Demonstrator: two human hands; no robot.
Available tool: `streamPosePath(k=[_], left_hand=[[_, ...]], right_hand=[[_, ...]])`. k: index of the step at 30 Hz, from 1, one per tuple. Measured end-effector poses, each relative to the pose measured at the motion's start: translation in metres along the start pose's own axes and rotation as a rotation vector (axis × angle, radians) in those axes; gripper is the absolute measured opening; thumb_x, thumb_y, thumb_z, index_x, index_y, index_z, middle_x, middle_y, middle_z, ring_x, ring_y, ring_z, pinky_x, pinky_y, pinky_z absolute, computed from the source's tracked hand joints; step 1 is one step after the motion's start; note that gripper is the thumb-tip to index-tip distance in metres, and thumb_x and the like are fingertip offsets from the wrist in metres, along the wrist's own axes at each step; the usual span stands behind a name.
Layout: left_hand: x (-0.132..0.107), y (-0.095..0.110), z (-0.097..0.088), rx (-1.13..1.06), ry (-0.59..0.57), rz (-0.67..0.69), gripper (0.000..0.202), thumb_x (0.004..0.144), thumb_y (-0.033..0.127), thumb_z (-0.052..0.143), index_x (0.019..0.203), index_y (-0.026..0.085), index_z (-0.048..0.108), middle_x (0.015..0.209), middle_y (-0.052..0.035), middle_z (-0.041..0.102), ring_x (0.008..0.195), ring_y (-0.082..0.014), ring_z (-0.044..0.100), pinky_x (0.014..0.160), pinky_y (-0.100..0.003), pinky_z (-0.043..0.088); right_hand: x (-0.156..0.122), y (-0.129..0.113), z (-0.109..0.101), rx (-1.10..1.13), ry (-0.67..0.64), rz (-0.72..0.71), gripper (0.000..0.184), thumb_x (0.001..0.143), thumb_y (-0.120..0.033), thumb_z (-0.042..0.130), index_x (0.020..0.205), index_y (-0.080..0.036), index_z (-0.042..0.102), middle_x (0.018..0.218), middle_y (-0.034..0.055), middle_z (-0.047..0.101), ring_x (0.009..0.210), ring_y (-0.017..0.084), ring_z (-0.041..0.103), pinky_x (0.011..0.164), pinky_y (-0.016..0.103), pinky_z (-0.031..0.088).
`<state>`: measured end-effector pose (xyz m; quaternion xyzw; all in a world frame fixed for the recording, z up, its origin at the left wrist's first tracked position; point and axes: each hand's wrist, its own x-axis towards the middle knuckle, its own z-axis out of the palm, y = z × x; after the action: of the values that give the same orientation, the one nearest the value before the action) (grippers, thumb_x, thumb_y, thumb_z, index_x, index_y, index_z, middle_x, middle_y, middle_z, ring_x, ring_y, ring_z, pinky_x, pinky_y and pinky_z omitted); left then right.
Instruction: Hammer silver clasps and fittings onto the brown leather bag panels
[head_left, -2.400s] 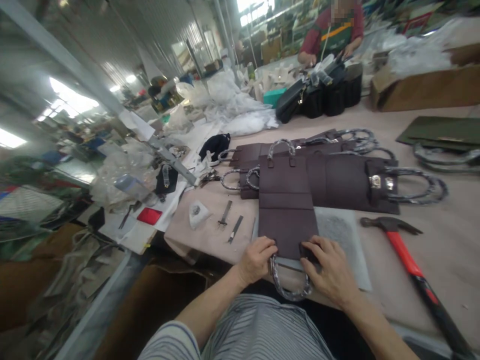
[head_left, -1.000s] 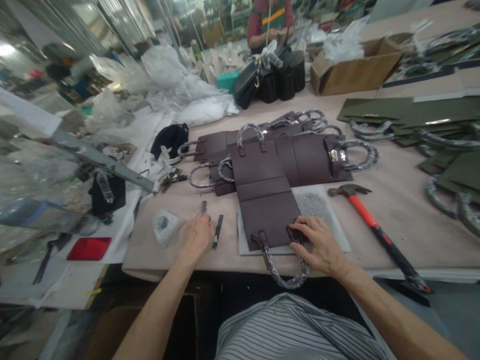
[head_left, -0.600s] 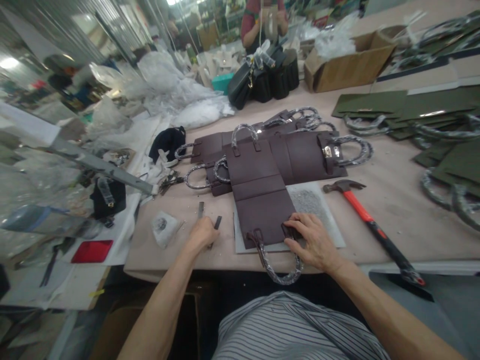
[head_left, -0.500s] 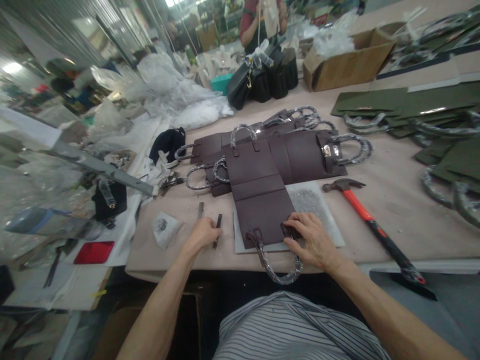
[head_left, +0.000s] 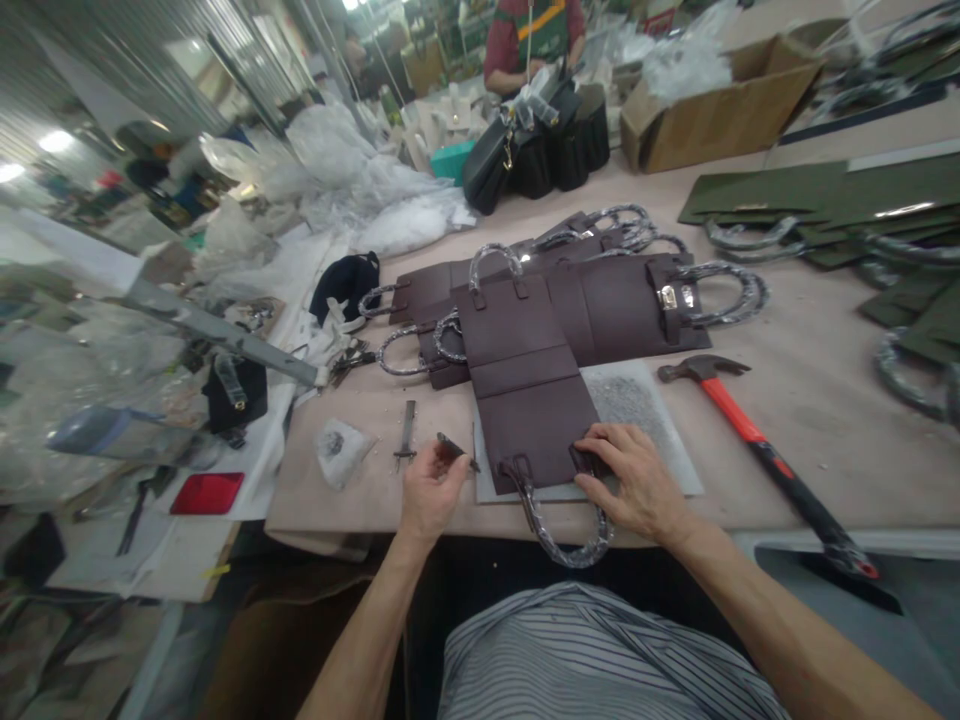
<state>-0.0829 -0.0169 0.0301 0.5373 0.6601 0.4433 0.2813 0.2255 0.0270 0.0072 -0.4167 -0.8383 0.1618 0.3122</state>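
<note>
My left hand (head_left: 435,490) pinches a small dark flat strip (head_left: 454,448), raised just above the table to the left of the bag panel. A similar dark strip (head_left: 407,430) with a short crosspiece at its lower end lies on the table nearby. My right hand (head_left: 634,478) grips the near right corner of a dark brown leather bag panel (head_left: 529,410), by the base of its handle. That plastic-wrapped handle (head_left: 574,552) hangs over the table's near edge. Beneath the panel is a pale slab (head_left: 652,420), partly covered.
A claw hammer (head_left: 765,450) with a red and black grip lies to the right. More brown bag panels (head_left: 622,310) lie behind, green ones (head_left: 780,190) at far right. A small plastic bag (head_left: 339,452) sits left. Beyond are black bags (head_left: 551,145), a cardboard box (head_left: 720,115) and a person (head_left: 532,45).
My left hand has lifted a dark strip off the table and moved right, towards the panel, tilting the strip. My right hand keeps its grip on the panel corner.
</note>
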Motion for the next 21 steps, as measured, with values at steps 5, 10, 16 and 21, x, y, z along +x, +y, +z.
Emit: streamPosePath(k=[5, 10, 16, 21], left_hand=[[-0.014, -0.007, 0.008, 0.022, 0.026, 0.152, 0.016, 0.088, 0.032, 0.068, 0.094, 0.017, 0.067, 0.084, -0.0035, 0.073, 0.075, -0.0162, 0.072, 0.075, -0.026, 0.060], [-0.017, -0.009, 0.016, 0.025, -0.028, 0.357, 0.013, 0.092, 0.027, 0.066, 0.101, 0.018, 0.070, 0.090, -0.0050, 0.073, 0.082, -0.0163, 0.073, 0.076, -0.025, 0.060], [-0.023, -0.005, 0.020, 0.148, 0.180, 0.382, 0.010, 0.092, 0.025, 0.065, 0.088, 0.017, 0.069, 0.082, -0.0050, 0.072, 0.076, -0.0161, 0.070, 0.075, -0.026, 0.058], [-0.026, -0.009, 0.028, 0.020, 0.377, -0.005, 0.023, 0.084, 0.038, 0.071, 0.087, 0.015, 0.071, 0.076, -0.0048, 0.073, 0.063, -0.0162, 0.069, 0.060, -0.025, 0.056]], right_hand=[[0.000, -0.001, 0.000, 0.000, -0.001, -0.001, 0.028, 0.091, -0.035, 0.061, 0.112, -0.018, 0.065, 0.115, 0.0123, 0.061, 0.106, 0.030, 0.054, 0.093, 0.046, 0.045], [0.001, -0.003, -0.002, -0.001, -0.019, 0.009, 0.030, 0.091, -0.036, 0.060, 0.113, -0.017, 0.067, 0.115, 0.0128, 0.061, 0.104, 0.030, 0.054, 0.092, 0.046, 0.045], [0.001, -0.004, -0.002, 0.002, -0.036, 0.029, 0.030, 0.091, -0.037, 0.060, 0.113, -0.017, 0.066, 0.116, 0.0131, 0.061, 0.105, 0.030, 0.053, 0.092, 0.047, 0.045], [0.001, -0.002, 0.000, -0.009, -0.035, 0.010, 0.029, 0.093, -0.036, 0.060, 0.114, -0.017, 0.063, 0.116, 0.0128, 0.060, 0.106, 0.030, 0.052, 0.091, 0.047, 0.045]])
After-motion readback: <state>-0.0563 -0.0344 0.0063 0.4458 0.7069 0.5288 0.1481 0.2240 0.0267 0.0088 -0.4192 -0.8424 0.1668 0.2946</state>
